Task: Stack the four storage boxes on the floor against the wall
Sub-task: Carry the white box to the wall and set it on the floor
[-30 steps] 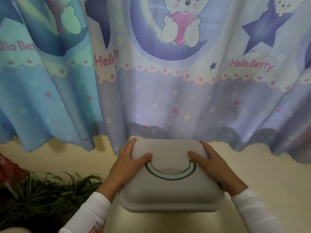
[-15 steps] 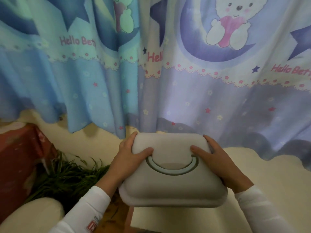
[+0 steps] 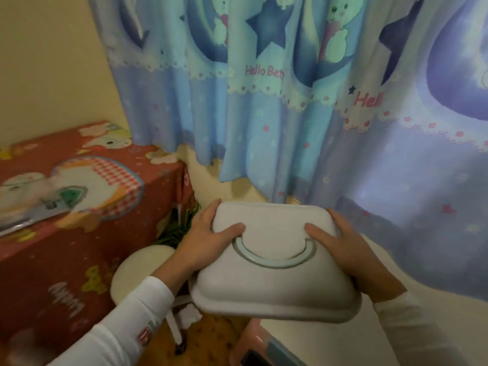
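Note:
I hold a pale grey storage box with a curved blue-grey handle on its lid, up in the air in front of me. My left hand grips its left side, thumb on the lid. My right hand grips its right side the same way. Below the box at the bottom edge shows the corner of a pink box with a white top. The floor under the held box is mostly hidden.
A blue cartoon curtain hangs just behind the box. A block covered in red patterned cloth stands at the left. A green plant and a round white stool sit between them on the orange floor.
My view has swung to the left, bringing the red-covered block and the white stool into sight. Both hands keep the same grip on the grey box.

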A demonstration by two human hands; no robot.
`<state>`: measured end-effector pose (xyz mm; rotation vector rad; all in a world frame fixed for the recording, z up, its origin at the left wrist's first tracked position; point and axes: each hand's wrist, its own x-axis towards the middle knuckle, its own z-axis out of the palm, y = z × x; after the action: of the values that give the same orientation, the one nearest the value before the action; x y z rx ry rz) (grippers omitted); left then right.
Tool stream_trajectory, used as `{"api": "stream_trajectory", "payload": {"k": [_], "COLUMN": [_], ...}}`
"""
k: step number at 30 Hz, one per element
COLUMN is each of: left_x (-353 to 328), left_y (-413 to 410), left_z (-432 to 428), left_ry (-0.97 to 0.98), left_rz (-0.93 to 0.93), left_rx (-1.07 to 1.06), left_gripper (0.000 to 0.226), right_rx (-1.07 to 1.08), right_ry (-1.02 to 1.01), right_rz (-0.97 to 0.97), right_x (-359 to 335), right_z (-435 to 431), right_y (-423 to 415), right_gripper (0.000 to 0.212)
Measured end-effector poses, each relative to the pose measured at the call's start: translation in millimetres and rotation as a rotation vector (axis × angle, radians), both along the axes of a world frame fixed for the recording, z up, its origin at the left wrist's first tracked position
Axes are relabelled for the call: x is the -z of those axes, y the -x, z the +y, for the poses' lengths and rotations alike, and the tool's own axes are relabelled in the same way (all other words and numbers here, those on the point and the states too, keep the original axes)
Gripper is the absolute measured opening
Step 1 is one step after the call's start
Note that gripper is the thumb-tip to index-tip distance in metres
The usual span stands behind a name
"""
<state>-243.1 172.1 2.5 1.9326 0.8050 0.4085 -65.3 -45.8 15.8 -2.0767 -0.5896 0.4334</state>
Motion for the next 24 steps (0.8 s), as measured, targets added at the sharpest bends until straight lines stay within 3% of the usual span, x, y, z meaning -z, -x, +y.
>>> {"api": "stream_trajectory", "payload": {"k": [4, 8, 12, 15, 21, 24], "left_x": [0.7, 3.8, 0.4, -3.2, -4.7, -10.8], "left_y": [60.6, 132.1, 197.8, 247.9, 361.6, 421.9], "left_z": [15.1, 34.3, 52.9, 72.4, 125.3, 150.0], "left_ry": [-0.003, 0.020, 0.035, 0.045, 0.052, 0.033], "left_rz": [0.019, 0.049, 0.052, 0.041, -0.012, -0.017], "left_rx": [-0.164, -0.306, -0.456, -0.543, -0.676, -0.726], "left_gripper": [0.086, 0.085, 0.095, 0.098, 0.079, 0.087], "right_rx": [-0.163, -0.301, -0.449, -0.547, -0.699, -0.767], "right_ry": [-0.084, -0.052, -0.077, -0.113, -0.118, -0.116], "right_rz": [0.001, 0.054, 0.086, 0.084, 0.053, 0.057], "right_x": [6.6, 15.7, 17.0, 11.9, 5.3, 2.0], "right_z": [49.3, 105.1, 158.9, 201.8, 296.5, 338.6], "right_y": [27.8, 68.6, 117.2, 159.5, 260.3, 317.6], "right_gripper": [0.059, 0.081, 0.073, 0.053, 0.060, 0.057]}}
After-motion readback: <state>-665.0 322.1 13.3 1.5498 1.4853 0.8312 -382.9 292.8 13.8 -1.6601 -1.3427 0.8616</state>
